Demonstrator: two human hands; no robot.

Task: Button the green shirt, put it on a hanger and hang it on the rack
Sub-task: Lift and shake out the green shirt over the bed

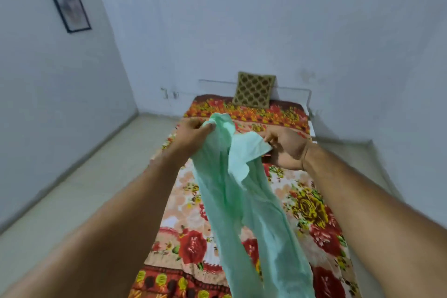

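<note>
Both hands are engaged on the green shirt [244,203], which I hold up in front of me above the bed [312,210]. My left hand [193,133] is clenched around a bunched part at the garment's upper end, fingers curled over the cloth and thumb pressed against it. My right hand [286,149] sits just beside it, palm turned toward me, and pinches the edge of a paler flap of the same shirt between thumb and fingertips. I cannot tell which part of the garment that flap is. From these two grips the fabric hangs down in long, crumpled folds between my forearms and runs out of view at the lower edge. Whether its lower end touches the bed cannot be determined, nor whether the front is fastened. The bed is covered with a floral blanket [193,247] in red, orange and yellow. A patterned cushion [254,90] stands upright at the far end, leaning against the wall [242,19]. The pale floor [84,189] lies to the left of the bed, and a dark-framed picture [69,7] hangs on the left wall, well apart from everything else. Its content is too blurred to read.
</note>
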